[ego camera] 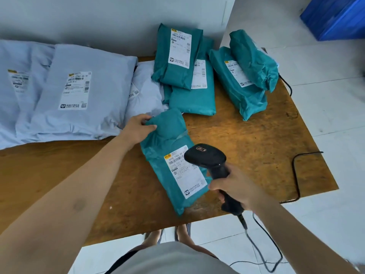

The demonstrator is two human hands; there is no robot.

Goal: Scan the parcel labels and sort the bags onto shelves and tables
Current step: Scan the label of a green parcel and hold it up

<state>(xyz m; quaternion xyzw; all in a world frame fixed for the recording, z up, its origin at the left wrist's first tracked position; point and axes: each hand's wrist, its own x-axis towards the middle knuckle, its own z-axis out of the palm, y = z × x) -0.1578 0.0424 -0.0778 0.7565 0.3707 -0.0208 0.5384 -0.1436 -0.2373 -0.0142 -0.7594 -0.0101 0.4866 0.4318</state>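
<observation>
A teal parcel bag [167,139] lies near the front edge of the wooden table [256,139], its white label [185,172] facing up. My left hand [138,127] pinches the bag's far corner. My right hand [237,189] grips a black barcode scanner [209,161], whose head hovers just above the label's barcode. Behind it, a stack of teal bags [183,72] leans against the wall. Two more teal bags [246,76] lie at the table's right rear.
Large pale blue-grey bags [79,91] cover the table's left rear, with a smaller white one [146,91] beside them. The scanner's cable [262,252] hangs to the tiled floor. Another black cable [296,175] loops over the right edge. A blue crate [335,16] sits top right.
</observation>
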